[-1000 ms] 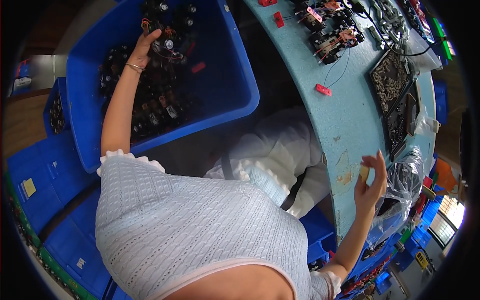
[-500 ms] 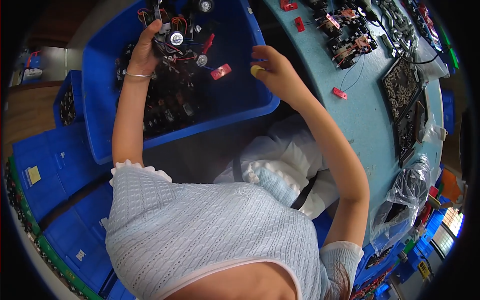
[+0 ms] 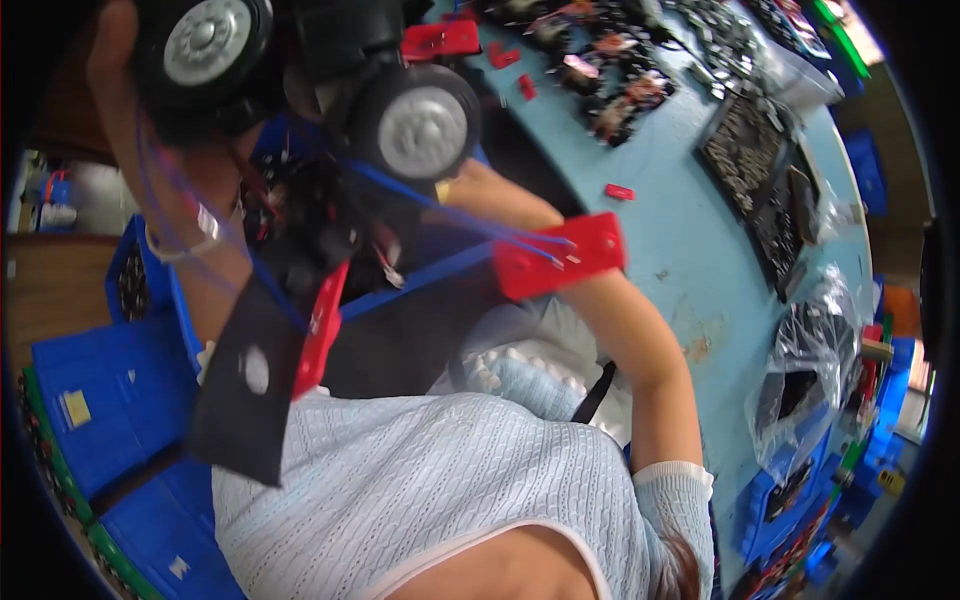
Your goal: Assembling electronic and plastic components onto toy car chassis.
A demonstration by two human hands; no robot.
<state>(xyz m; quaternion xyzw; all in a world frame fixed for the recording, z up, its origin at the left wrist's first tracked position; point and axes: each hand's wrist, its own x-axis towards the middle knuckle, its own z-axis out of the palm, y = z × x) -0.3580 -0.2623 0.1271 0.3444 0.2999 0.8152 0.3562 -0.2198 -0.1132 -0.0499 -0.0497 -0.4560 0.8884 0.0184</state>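
Note:
A black toy car chassis (image 3: 345, 50) with grey-hubbed wheels is raised very close, filling the upper left and blurred by motion. My left hand (image 3: 190, 175) grips it from its left side, thumb up along a wheel. Blue wires run from it to a red plate (image 3: 560, 257) hanging on the right. A black panel (image 3: 245, 375) with a red strip hangs below the chassis on the left. Behind the right wheel is my right hand (image 3: 485, 195), a yellow band on one finger; the wheel hides its fingers, so whether it touches the chassis cannot be told.
The blue bin (image 3: 420, 275) behind the chassis holds dark parts. On the pale blue table (image 3: 660, 300) at right lie several chassis (image 3: 615, 85), a small red plate (image 3: 619, 192), a dark tray of small parts (image 3: 745, 150) and a clear plastic bag (image 3: 805, 370). Blue lidded boxes (image 3: 120, 390) stand at left.
My left hand has lifted the chassis out of the bin, up close to the view. My right hand has moved left, behind the chassis. The whole view has shifted slightly.

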